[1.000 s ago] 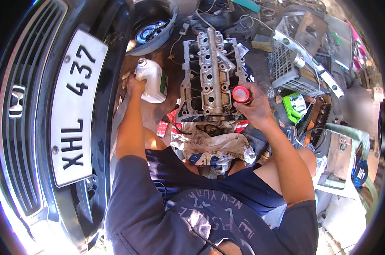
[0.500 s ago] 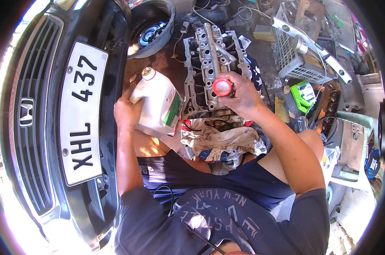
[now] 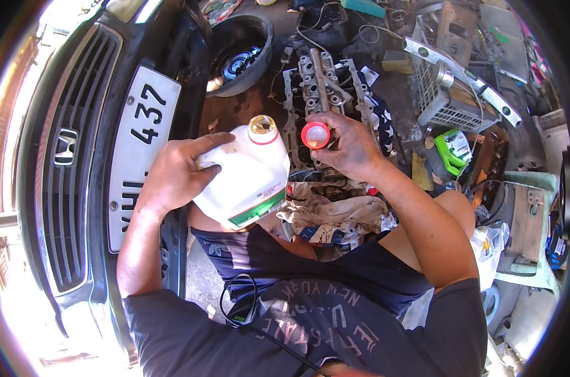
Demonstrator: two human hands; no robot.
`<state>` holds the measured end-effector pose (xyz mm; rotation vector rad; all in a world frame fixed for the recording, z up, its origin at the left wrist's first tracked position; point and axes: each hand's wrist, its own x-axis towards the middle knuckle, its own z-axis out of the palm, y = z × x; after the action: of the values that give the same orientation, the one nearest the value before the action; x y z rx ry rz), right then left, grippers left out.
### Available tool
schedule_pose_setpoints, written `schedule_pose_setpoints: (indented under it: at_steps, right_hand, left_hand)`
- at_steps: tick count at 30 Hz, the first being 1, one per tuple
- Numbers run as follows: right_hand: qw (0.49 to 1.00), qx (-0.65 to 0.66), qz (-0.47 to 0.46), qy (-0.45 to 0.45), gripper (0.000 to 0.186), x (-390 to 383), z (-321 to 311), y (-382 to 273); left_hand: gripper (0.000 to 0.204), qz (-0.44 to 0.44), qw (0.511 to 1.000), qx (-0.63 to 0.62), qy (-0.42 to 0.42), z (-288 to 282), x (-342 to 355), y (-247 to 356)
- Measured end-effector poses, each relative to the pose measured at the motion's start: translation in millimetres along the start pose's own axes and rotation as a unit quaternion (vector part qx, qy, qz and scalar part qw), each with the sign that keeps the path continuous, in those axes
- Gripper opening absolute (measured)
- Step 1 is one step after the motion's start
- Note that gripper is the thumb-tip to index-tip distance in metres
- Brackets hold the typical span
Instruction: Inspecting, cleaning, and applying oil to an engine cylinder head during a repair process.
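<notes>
My left hand (image 3: 183, 171) grips a white plastic jug (image 3: 244, 173) with a green label band near its base. The jug's neck is uncapped and ringed in red, its mouth turned up and tilted toward me. Close to its right side, my right hand (image 3: 348, 147) pinches a red cap (image 3: 315, 135) with the pale hollow inside facing up. I cannot make out what, if anything, is in the cap. Beyond both hands lies a metal engine cylinder head (image 3: 319, 81), partly hidden by my right hand and the jug.
A car's front bumper with a plate (image 3: 145, 144) runs along the left. A black basin (image 3: 253, 66) stands at the far left. Stained rags (image 3: 335, 210) lie before my knees. At right are a grey crate (image 3: 442, 107), a green container (image 3: 451, 154) and a pale-green chair frame (image 3: 530, 276).
The jug has come up and to the right, nearer the cap, with its mouth tipped more toward me. My right hand with the cap has shifted slightly left.
</notes>
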<state>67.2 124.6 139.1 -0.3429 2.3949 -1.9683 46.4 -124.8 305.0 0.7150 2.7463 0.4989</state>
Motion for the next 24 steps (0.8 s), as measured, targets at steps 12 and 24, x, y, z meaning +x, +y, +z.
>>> schedule_pose_setpoints:
  at_steps: [12,24]
  right_hand:
    - [0.997,-0.067,-0.003,0.032,0.046,-13.6,-9.8,1.3]
    - [0.998,-0.055,0.023,0.032,0.045,-16.3,-10.8,5.7]
  left_hand:
    - [0.046,0.081,0.988,0.101,-0.09,30.8,24.6,23.9]
    - [0.049,0.122,0.953,0.219,-0.17,27.5,44.6,41.8]
